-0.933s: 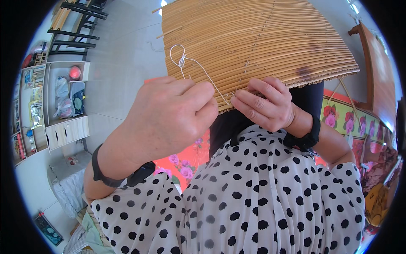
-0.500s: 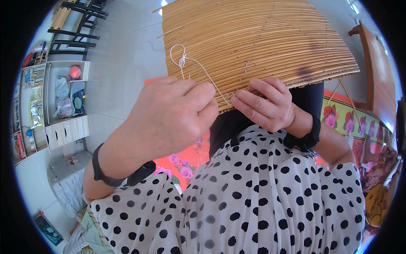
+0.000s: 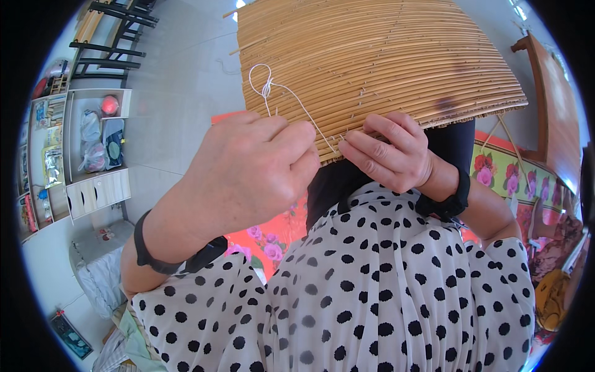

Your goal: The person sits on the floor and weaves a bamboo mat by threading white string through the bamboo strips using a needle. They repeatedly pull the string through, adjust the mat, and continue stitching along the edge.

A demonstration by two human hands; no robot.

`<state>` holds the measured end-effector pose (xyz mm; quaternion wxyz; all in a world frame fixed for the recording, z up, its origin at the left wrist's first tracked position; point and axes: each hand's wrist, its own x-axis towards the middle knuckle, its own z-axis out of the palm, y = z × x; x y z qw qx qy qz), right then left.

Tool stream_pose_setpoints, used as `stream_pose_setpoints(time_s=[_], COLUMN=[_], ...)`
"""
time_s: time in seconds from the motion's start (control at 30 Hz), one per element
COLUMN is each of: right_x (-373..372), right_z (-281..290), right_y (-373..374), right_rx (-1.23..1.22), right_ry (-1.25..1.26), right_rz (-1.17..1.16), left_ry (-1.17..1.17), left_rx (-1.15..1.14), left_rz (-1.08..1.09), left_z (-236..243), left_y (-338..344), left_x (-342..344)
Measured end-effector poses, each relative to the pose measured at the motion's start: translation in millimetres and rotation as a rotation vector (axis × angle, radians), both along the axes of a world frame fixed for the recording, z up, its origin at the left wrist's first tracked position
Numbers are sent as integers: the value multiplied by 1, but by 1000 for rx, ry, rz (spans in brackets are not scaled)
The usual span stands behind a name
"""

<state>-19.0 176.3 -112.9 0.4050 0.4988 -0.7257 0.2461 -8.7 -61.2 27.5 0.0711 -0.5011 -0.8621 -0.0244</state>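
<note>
A mat of thin golden-brown stalks laid side by side [image 3: 396, 62] lies in front of me, its near edge over my dark-clad lap. My left hand [image 3: 248, 167] is closed in a fist at the mat's near left corner; what its fingers pinch is hidden. White thread [image 3: 304, 111] makes a tangled loop on the mat. One strand drops behind my left knuckles, and the other runs to the near edge between my hands. My right hand [image 3: 390, 152] grips that edge just right of the thread, fingers bent over the top, thumb out of sight.
Red floral cloth [image 3: 266, 245] shows below the mat. To the left stand a white shelf unit [image 3: 99, 186] with bagged items and a black-framed rack [image 3: 111, 46]. A brown wooden piece of furniture [image 3: 551, 111] rises at the right, near a green floral cloth [image 3: 496, 164].
Almost nothing differs. Both hands keep their places at the mat's edge, and the thread loop has shifted only very slightly.
</note>
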Motion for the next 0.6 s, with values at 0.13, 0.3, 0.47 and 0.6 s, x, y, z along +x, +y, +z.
stream_pose_setpoints(time_s=[0.13, 0.3, 0.47, 0.6], right_x=[0, 0, 1, 1], right_z=[0, -1, 0, 0], right_y=[0, 1, 3, 3], right_rx=[1, 4, 25, 28], right_ry=[2, 1, -17, -14], right_rz=[4, 4, -1, -3], left_ry=[3, 8, 18, 13], left_rx=[-33, -19, -15, -26], left_rz=[-4, -15, -10, -15], left_z=[4, 1, 0, -1], left_y=[0, 2, 2, 2], left_x=[1, 1, 1, 2])
